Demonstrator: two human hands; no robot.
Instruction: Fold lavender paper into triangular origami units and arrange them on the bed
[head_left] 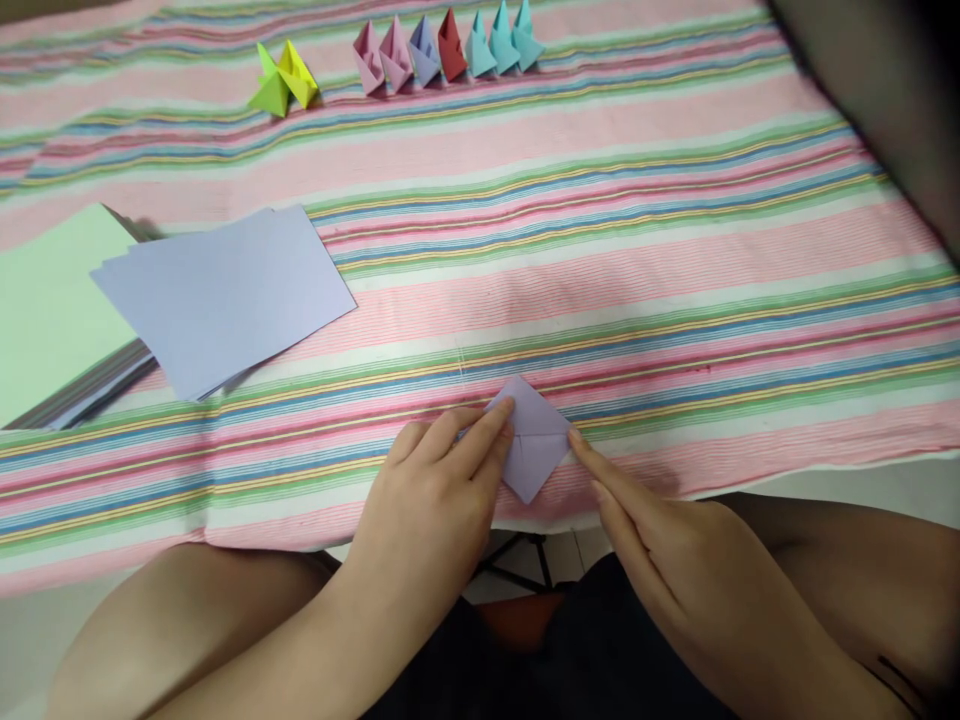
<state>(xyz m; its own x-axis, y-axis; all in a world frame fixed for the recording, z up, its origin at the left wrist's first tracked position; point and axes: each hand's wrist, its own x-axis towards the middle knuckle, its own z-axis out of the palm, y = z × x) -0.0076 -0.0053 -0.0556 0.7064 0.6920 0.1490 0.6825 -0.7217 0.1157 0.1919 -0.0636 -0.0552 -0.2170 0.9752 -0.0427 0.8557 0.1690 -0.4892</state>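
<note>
A small sheet of lavender paper [536, 455], folded into a diamond with a crease line across its middle, lies flat near the table's front edge. My left hand [442, 480] holds it down from the left, fingers closed together over its left part and hiding that corner. At the right corner, the index fingertip of my right hand [660, 530] touches the paper. The right thumb is apart from that fingertip and off the paper; the other right fingers are mostly hidden.
Lavender sheets [232, 300] overlap a thick stack of pale green paper [60, 310] on the left. Along the back stand a row of folded paper pieces [454, 48] and a green-and-yellow pair [283, 80]. A striped cloth [675, 230] covers the table; a dark blurred shape fills the upper right.
</note>
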